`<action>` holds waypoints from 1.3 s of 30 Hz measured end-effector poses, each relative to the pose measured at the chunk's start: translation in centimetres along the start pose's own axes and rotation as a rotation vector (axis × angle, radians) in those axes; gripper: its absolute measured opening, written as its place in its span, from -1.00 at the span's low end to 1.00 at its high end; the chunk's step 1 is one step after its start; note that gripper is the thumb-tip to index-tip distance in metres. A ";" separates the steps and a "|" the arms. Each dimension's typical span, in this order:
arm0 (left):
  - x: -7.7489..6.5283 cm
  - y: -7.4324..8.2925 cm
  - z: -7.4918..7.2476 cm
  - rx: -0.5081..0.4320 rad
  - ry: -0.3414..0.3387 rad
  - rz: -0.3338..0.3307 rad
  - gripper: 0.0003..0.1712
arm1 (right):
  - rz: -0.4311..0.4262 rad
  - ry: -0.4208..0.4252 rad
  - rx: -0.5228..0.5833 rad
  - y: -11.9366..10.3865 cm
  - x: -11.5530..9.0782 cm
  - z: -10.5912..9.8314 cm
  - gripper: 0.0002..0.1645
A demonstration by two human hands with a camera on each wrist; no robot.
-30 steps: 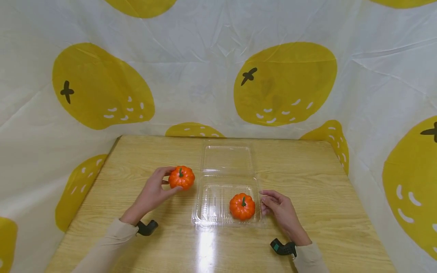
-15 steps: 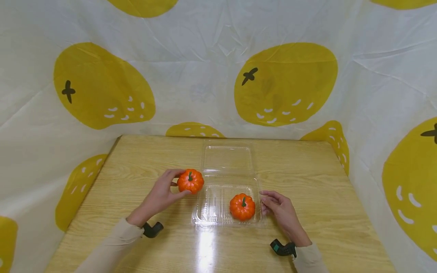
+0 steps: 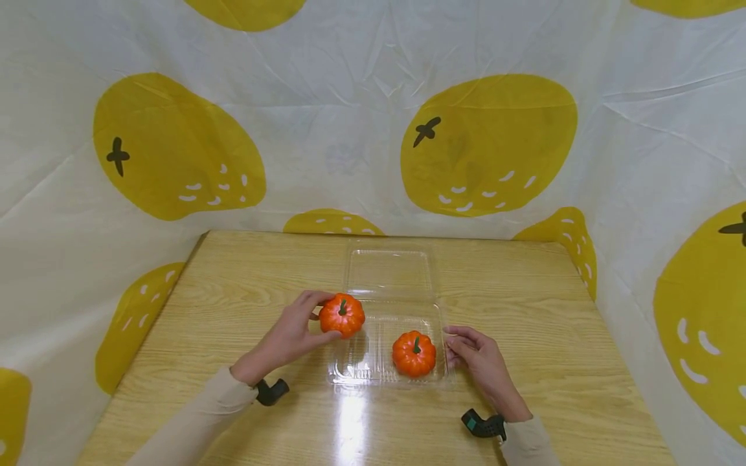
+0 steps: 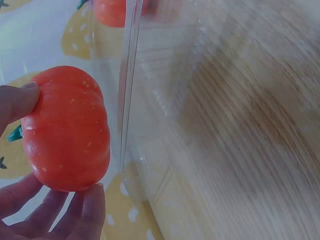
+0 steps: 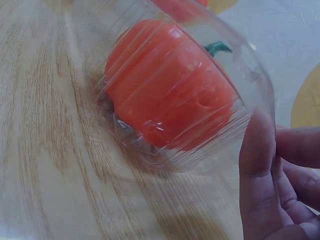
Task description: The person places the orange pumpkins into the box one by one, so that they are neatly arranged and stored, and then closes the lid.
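Observation:
My left hand (image 3: 293,331) holds an orange toy pumpkin (image 3: 342,316) with a green stem, its thumb on one side and fingers on the other. That pumpkin hangs above the left part of a clear plastic clamshell container (image 3: 373,374), apart from its wall in the left wrist view. A second orange pumpkin (image 3: 414,354) sits inside the container on the right, stem up. At the container's right edge, my right hand (image 3: 479,358) pinches the thin rim (image 5: 267,95) between thumb and finger. The clear lid (image 3: 389,272) lies folded back, away from me.
The container stands on a light wooden table (image 3: 524,304). A white curtain (image 3: 332,149) printed with yellow fruit rises behind and beside it. Each wrist wears a black camera mount, such as the left mount (image 3: 272,392). Bright glare falls before the container.
My left hand has carried its pumpkin rightward and slightly nearer, from beside the container to over its left part. The right hand, container and second pumpkin stay put.

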State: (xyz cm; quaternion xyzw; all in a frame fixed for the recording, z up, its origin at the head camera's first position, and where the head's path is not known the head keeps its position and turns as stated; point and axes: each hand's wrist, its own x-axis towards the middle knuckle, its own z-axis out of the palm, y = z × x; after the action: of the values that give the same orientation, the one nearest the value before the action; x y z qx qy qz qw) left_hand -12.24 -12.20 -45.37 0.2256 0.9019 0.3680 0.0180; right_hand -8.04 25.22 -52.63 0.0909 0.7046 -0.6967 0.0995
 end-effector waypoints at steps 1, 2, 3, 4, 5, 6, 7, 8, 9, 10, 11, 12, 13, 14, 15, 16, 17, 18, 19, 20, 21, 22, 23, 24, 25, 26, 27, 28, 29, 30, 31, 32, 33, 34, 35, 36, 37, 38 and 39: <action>0.1 0.1 0.1 -0.002 -0.006 0.004 -0.24 | 0.000 0.002 0.001 0.0 0.0 0.0 -0.48; 0.1 0.1 0.1 -0.002 -0.012 0.009 -0.23 | 0.001 0.003 0.001 0.0 0.0 0.0 -0.48; 0.2 0.2 0.2 -0.002 -0.017 0.013 -0.23 | 0.001 0.003 0.002 0.0 0.0 0.0 -0.48; 0.3 0.2 0.3 -0.002 -0.021 0.019 -0.22 | 0.001 0.002 0.003 0.0 0.0 0.0 -0.48; 0.4 0.2 0.4 -0.004 -0.026 0.020 -0.22 | 0.000 0.001 0.004 0.0 0.0 0.0 -0.48; 0.5 0.2 0.5 -0.002 -0.031 0.023 -0.22 | -0.001 0.000 0.005 0.0 0.0 0.0 -0.48; 0.6 0.3 0.6 -0.005 -0.037 0.022 -0.22 | -0.002 -0.001 0.005 -0.1 0.0 0.0 -0.48; 0.6 0.3 0.7 -0.014 -0.045 0.019 -0.22 | -0.002 -0.001 0.005 -0.1 0.0 0.0 -0.48; 0.7 0.4 0.8 -0.024 -0.053 0.016 -0.21 | -0.001 -0.002 0.005 -0.1 0.0 0.0 -0.48; 0.8 0.5 0.9 -0.032 -0.063 0.011 -0.21 | -0.002 -0.004 0.004 -0.1 0.0 0.0 -0.48; 0.9 0.6 0.9 -0.046 -0.073 0.005 -0.20 | -0.002 -0.005 0.003 -0.1 0.0 0.0 -0.48; 1.0 0.6 1.0 -0.057 -0.082 0.004 -0.20 | -0.002 -0.006 0.002 -0.1 0.0 0.0 -0.48; 1.1 0.7 1.1 -0.068 -0.091 0.001 -0.19 | -0.002 -0.007 0.001 -0.1 0.0 0.0 -0.48; 1.1 0.7 1.2 -0.074 -0.096 0.002 -0.19 | -0.003 -0.008 0.001 -0.1 0.0 0.0 -0.48; 1.2 0.8 1.3 -0.075 -0.102 0.006 -0.18 | -0.002 -0.008 0.000 -0.2 0.0 0.0 -0.48; 1.2 0.8 1.4 -0.073 -0.104 0.010 -0.17 | -0.001 -0.008 0.000 -0.2 0.0 0.0 -0.48; 1.3 0.9 1.4 -0.070 -0.106 0.018 -0.17 | 0.000 -0.008 0.001 -0.2 0.0 0.0 -0.49; 1.4 0.9 1.5 -0.061 -0.107 0.027 -0.16 | 0.001 -0.007 0.001 -0.2 0.0 0.0 -0.49; 1.4 1.0 1.5 -0.052 -0.109 0.032 -0.16 | 0.002 -0.007 0.001 -0.2 0.0 0.0 -0.49; 1.5 1.0 1.6 -0.047 -0.110 0.038 -0.17 | 0.003 -0.007 0.001 -0.2 0.0 0.0 -0.50; 1.6 1.1 1.6 -0.035 -0.111 0.046 -0.17 | 0.004 -0.007 0.001 -0.2 0.0 0.0 -0.50; 1.6 1.1 1.7 -0.025 -0.114 0.048 -0.17 | 0.004 -0.008 0.002 -0.2 0.0 0.0 -0.50; 1.7 1.1 1.8 -0.018 -0.119 0.047 -0.17 | 0.004 -0.008 0.003 -0.2 0.0 0.0 -0.50; 1.8 1.2 1.8 -0.011 -0.124 0.044 -0.17 | 0.004 -0.008 0.004 -0.2 0.1 0.0 -0.50; 1.9 1.2 1.9 -0.008 -0.130 0.039 -0.17 | 0.004 -0.009 0.004 -0.2 0.1 -0.1 -0.50; 2.0 1.2 2.0 -0.004 -0.136 0.032 -0.17 | 0.005 -0.009 0.005 -0.2 0.1 -0.1 -0.50; 2.1 1.3 2.1 0.004 -0.141 0.028 -0.16 | 0.007 -0.009 0.006 -0.2 0.1 -0.1 -0.50; 2.2 1.3 2.2 0.005 -0.150 0.020 -0.16 | 0.008 -0.011 0.006 -0.2 0.1 -0.1 -0.50; 2.3 1.4 2.3 0.006 -0.157 0.018 -0.15 | 0.010 -0.011 0.006 -0.2 0.1 -0.1 -0.50; 2.4 1.5 2.4 0.012 -0.161 0.018 -0.15 | 0.011 -0.011 0.007 -0.2 0.1 -0.1 -0.49; 2.5 1.5 2.5 0.016 -0.167 0.022 -0.15 | 0.014 -0.013 0.007 -0.1 0.1 -0.1 -0.49; 2.6 1.5 2.6 0.025 -0.171 0.030 -0.14 | 0.015 -0.013 0.009 -0.2 0.1 -0.1 -0.49; 2.8 1.6 2.7 0.033 -0.174 0.039 -0.15 | 0.015 -0.014 0.011 -0.2 0.1 -0.1 -0.49; 2.9 1.6 2.8 0.041 -0.177 0.046 -0.15 | 0.016 -0.014 0.014 -0.1 0.1 -0.1 -0.49; 3.0 1.7 2.9 0.052 -0.176 0.058 -0.16 | 0.017 -0.014 0.016 -0.1 0.1 -0.1 -0.49; 3.1 1.7 3.0 0.066 -0.176 0.069 -0.16 | 0.018 -0.016 0.018 -0.1 0.1 -0.1 -0.49; 3.2 1.7 3.1 0.073 -0.179 0.077 -0.17 | 0.018 -0.016 0.018 -0.1 0.1 -0.1 -0.49; 3.3 1.8 3.2 0.083 -0.184 0.082 -0.17 | 0.017 -0.016 0.020 -0.1 0.1 -0.1 -0.50; 3.4 1.8 3.3 0.090 -0.191 0.085 -0.18 | 0.017 -0.017 0.020 -0.1 0.1 -0.1 -0.50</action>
State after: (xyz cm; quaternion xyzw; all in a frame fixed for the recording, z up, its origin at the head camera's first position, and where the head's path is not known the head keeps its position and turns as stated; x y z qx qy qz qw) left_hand -13.94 -7.50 -46.15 0.2981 0.9013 0.3045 0.0780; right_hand -8.20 25.32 -52.55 0.0920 0.6959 -0.7036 0.1105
